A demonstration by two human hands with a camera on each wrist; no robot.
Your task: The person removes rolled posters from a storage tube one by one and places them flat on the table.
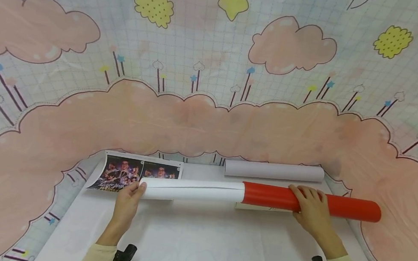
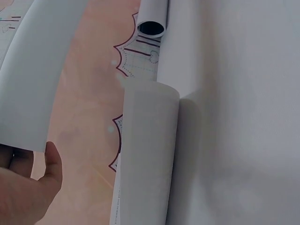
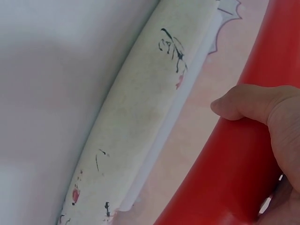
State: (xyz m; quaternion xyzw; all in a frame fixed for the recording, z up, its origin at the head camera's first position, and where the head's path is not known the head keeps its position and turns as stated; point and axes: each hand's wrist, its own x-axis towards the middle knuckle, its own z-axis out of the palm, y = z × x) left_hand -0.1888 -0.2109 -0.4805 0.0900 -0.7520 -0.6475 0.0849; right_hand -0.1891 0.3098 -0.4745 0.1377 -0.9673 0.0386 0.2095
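Observation:
A rolled sheet of white paper (image 1: pixel 194 190) runs level across the head view, its right end meeting the mouth of a red tube (image 1: pixel 271 196). My left hand (image 1: pixel 129 201) pinches the roll's left end, thumb at the edge in the left wrist view and some fingers hidden behind the paper (image 2: pixel 35 84). Around the middle of the red tube (image 3: pixel 234 164) my right hand (image 1: pixel 312 211) is curled, its thumb lying across the near side. Roll and tube are held up over the white table (image 1: pixel 196 241) in one line.
Behind the roll at left lies a curling poster (image 1: pixel 121 170) with dark group pictures. A pale rolled paper (image 1: pixel 274 171) lies at the back right. Below the red tube is a cream roll with ink marks (image 3: pixel 136 108). A cloud-patterned cloth (image 1: pixel 209 124) surrounds the table.

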